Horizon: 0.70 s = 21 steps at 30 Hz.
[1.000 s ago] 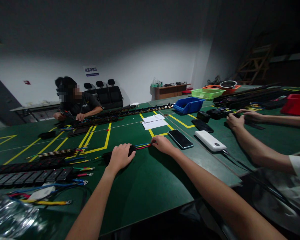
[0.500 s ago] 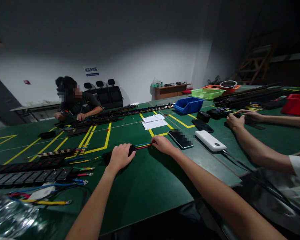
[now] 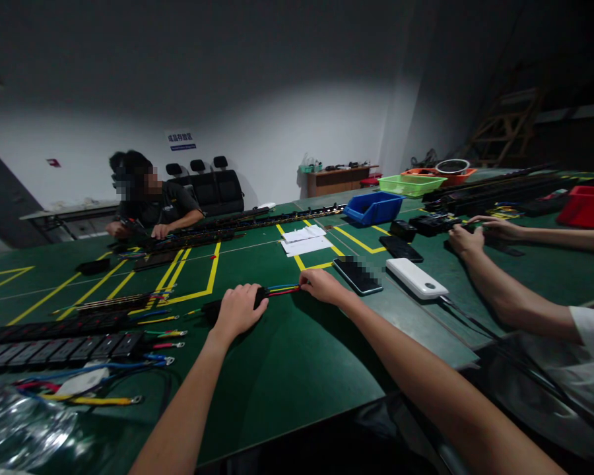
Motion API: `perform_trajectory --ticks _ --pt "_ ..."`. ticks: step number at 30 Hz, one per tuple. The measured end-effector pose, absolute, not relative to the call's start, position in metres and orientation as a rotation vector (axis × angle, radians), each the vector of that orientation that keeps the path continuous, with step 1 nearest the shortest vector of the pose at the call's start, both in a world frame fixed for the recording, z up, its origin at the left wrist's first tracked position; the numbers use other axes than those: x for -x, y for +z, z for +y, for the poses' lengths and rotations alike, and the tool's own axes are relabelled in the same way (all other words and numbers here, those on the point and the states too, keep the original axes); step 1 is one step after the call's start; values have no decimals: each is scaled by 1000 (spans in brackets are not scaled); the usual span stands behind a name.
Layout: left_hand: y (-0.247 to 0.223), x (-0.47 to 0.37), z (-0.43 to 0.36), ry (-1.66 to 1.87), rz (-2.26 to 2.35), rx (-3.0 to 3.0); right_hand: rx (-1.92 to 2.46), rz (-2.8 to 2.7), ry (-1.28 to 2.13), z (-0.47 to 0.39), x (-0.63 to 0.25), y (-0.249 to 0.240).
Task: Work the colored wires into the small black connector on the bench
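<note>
My left hand (image 3: 240, 309) is wrapped over a black block-shaped part (image 3: 212, 313) lying on the green table (image 3: 287, 369). Its kind cannot be made out under my fingers. Blue, yellow and red wires (image 3: 283, 289) run out of the part's right side. Their far ends are pinched in the fingertips of my right hand (image 3: 321, 286), which hide them. Left of my left hand, black socket strips (image 3: 79, 349) lie with ring-ended wires (image 3: 168, 345) pointing my way.
A phone (image 3: 357, 276), a white power bank (image 3: 416, 278) with a cable and white paper (image 3: 307, 245) lie beyond my right hand. A co-worker's hands (image 3: 468, 239) work at the right; another person (image 3: 153, 198) sits across. A blue bin (image 3: 373, 208) stands behind. Clear plastic (image 3: 24, 429) lies front left.
</note>
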<state>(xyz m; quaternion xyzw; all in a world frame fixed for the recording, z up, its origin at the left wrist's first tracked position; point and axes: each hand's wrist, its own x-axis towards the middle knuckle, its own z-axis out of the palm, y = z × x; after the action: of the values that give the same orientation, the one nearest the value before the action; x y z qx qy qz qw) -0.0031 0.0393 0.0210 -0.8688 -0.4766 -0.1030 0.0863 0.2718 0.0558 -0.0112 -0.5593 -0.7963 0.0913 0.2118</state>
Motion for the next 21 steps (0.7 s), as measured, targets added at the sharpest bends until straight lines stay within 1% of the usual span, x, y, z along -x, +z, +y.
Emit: perform_trajectory --ticks 9,21 --pt "24 2 38 -280 -1452 2606 1529 -2300 276 49 -273 2" --pt "23 2 38 -294 -1423 2580 1595 -2307 211 51 -272 -2"
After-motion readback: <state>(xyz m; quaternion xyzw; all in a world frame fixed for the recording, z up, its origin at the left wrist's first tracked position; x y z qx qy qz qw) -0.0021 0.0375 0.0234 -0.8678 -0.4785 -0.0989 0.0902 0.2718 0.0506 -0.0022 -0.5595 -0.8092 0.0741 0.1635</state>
